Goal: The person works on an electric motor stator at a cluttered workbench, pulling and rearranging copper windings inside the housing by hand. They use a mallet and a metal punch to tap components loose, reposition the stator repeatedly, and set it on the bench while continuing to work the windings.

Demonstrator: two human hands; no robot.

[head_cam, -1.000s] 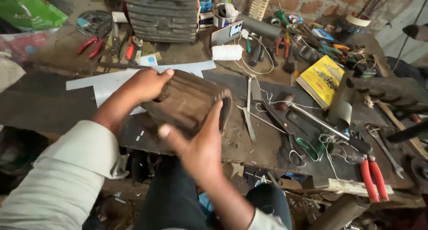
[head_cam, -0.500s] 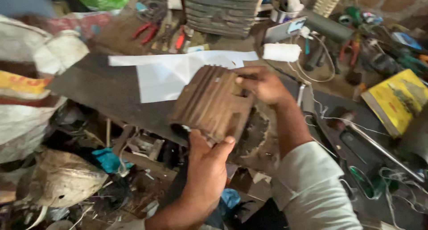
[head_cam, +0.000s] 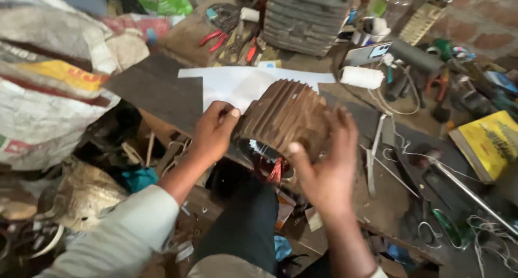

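Observation:
I hold a rusty brown ribbed motor housing (head_cam: 283,116) tilted over the near edge of the dark workbench (head_cam: 156,89), its open end facing down toward me with copper windings visible inside. My left hand (head_cam: 213,129) grips its left side, thumb on the rim. On the right flank rests my right hand (head_cam: 326,165), fingers spread over the ribs. A white sheet of paper (head_cam: 237,84) lies on the bench just behind the housing.
A large grey ribbed motor body (head_cam: 307,16) stands at the back. Red-handled pliers (head_cam: 213,38), a white thread spool (head_cam: 361,77), a yellow book (head_cam: 491,143), scissors (head_cam: 445,229) and wires clutter the bench. Sacks (head_cam: 43,105) pile up at the left.
The view has swung and come closer. The housing has turned in my hands, and both hands have shifted their grip to opposite sides of it.

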